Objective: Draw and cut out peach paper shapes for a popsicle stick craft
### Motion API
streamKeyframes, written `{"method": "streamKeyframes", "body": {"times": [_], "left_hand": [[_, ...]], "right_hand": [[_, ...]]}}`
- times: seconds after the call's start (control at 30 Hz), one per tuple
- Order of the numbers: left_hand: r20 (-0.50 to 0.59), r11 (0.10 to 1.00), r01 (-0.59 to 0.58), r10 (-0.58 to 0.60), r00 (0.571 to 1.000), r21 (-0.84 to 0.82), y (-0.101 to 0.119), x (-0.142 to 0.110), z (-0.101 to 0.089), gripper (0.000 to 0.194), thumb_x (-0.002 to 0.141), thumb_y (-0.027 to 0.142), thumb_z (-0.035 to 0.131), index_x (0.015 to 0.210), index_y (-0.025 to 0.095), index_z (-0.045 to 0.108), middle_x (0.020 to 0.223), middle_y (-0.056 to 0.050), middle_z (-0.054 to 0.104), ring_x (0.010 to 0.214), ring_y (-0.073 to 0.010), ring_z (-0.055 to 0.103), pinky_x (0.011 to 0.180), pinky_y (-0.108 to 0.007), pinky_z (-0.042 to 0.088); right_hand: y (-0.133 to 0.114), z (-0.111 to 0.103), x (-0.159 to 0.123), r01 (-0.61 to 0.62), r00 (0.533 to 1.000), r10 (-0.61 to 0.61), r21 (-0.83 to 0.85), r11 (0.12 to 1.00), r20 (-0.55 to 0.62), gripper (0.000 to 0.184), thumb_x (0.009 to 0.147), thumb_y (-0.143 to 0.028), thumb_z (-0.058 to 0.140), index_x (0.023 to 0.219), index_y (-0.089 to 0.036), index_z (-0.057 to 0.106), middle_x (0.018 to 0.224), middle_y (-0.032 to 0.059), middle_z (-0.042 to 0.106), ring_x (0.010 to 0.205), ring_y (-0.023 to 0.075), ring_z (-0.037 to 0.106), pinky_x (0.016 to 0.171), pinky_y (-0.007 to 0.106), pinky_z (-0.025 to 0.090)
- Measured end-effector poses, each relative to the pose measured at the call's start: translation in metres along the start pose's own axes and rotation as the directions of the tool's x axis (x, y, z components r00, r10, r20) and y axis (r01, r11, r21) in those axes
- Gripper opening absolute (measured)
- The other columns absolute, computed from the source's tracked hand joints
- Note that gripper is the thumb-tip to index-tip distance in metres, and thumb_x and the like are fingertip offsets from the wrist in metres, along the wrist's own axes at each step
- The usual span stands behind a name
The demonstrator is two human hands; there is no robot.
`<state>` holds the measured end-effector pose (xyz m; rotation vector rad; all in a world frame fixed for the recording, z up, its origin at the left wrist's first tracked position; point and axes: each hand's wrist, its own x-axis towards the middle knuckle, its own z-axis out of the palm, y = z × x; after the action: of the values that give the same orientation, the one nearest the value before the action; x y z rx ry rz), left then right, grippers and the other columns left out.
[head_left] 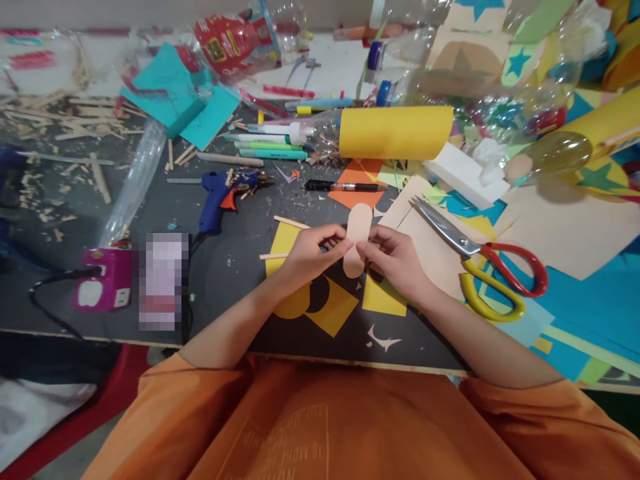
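A beige, rounded oblong paper cutout (358, 230) stands upright between my two hands, just above the dark table (235, 267). My left hand (315, 252) pinches its left edge with curled fingers. My right hand (395, 257) pinches the right edge the same way. Yellow paper scraps (330, 307) lie under my hands. Scissors with red and yellow handles (483, 263) lie open just right of my right hand on beige card (430, 247).
A blue glue gun (223, 193) and a black pen (345, 187) lie beyond my hands. A yellow paper roll (395, 132), plastic bottles, markers, wooden sticks (90, 127) and coloured paper crowd the back and right. A pink device (103, 280) with a cable sits left.
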<state>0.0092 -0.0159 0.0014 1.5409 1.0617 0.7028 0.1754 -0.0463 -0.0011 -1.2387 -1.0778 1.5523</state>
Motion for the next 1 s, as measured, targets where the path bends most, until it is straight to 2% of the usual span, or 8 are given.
{"method": "streamKeyframes", "body": {"times": [0.17,0.3,0.37,0.53,0.67,0.77,1.0], "left_hand": [[-0.051,0.999,0.014,-0.016,0.999,-0.042,0.0003,0.0008,-0.0011,0.02,0.077,0.032,0.056,0.064,0.019,0.049,0.059,0.005,0.045,0.055,-0.0084,0.04,0.052,-0.02,0.034],[-0.028,1.0,-0.008,0.007,1.0,-0.026,-0.0007,0.0005,-0.0015,0.02,0.078,0.031,0.056,0.063,0.019,0.049,0.059,0.005,0.045,0.055,-0.0082,0.039,0.052,-0.02,0.034],[-0.015,1.0,-0.013,0.013,1.0,-0.028,-0.0019,0.0001,-0.0016,0.02,0.078,0.03,0.056,0.064,0.019,0.049,0.059,0.005,0.045,0.055,-0.0082,0.039,0.052,-0.02,0.035],[-0.02,0.999,0.008,-0.009,1.0,-0.034,-0.0034,-0.0004,-0.0016,0.017,0.078,0.03,0.057,0.066,0.018,0.052,0.061,0.004,0.047,0.057,-0.0085,0.041,0.053,-0.02,0.036],[-0.011,1.0,0.011,-0.011,1.0,0.005,-0.001,-0.0004,-0.0016,0.019,0.078,0.033,0.055,0.065,0.019,0.05,0.06,0.005,0.047,0.056,-0.0086,0.04,0.052,-0.021,0.034],[-0.014,1.0,0.014,-0.013,1.0,0.019,0.0009,-0.0008,-0.002,0.018,0.079,0.031,0.05,0.066,0.019,0.052,0.06,0.004,0.048,0.057,-0.0092,0.043,0.054,-0.021,0.035],[0.023,1.0,-0.005,0.004,1.0,0.02,-0.0011,-0.0008,-0.001,0.019,0.077,0.033,0.056,0.065,0.018,0.052,0.06,0.004,0.047,0.057,-0.0091,0.043,0.052,-0.02,0.035]], "right_hand": [[0.0027,-0.0009,0.0007,-0.028,0.999,0.032,0.179,0.983,-0.024,0.035,0.075,-0.053,0.071,0.073,-0.02,0.06,0.057,-0.0039,0.06,0.051,0.0096,0.055,0.052,0.024,0.046],[0.0021,-0.0003,0.0,-0.043,0.999,0.044,0.076,0.996,-0.016,0.038,0.067,-0.053,0.078,0.072,-0.02,0.059,0.055,-0.0056,0.057,0.05,0.0096,0.054,0.052,0.024,0.046],[0.0023,-0.0004,-0.0003,-0.053,0.998,0.054,0.053,0.997,-0.018,0.037,0.068,-0.053,0.077,0.07,-0.02,0.059,0.053,-0.0053,0.056,0.049,0.0095,0.054,0.049,0.024,0.044],[0.0027,-0.0005,0.0001,-0.052,0.998,0.056,0.19,0.98,-0.013,0.04,0.075,-0.058,0.069,0.071,-0.019,0.061,0.056,-0.0034,0.059,0.05,0.0101,0.057,0.05,0.024,0.046],[-0.0006,0.0007,0.0001,-0.04,0.999,0.04,0.075,0.996,0.002,0.036,0.069,-0.05,0.077,0.072,-0.02,0.058,0.053,-0.0063,0.056,0.047,0.0083,0.052,0.05,0.023,0.045],[-0.0022,0.0013,-0.0002,-0.038,0.999,0.038,-0.005,0.999,0.0,0.035,0.071,-0.05,0.074,0.07,-0.02,0.055,0.051,-0.0069,0.054,0.045,0.0084,0.05,0.046,0.023,0.042],[-0.0011,0.001,-0.0006,-0.035,0.999,0.035,-0.011,0.999,-0.006,0.03,0.072,-0.043,0.074,0.068,-0.02,0.055,0.05,-0.0068,0.054,0.044,0.0082,0.05,0.047,0.024,0.043]]}}
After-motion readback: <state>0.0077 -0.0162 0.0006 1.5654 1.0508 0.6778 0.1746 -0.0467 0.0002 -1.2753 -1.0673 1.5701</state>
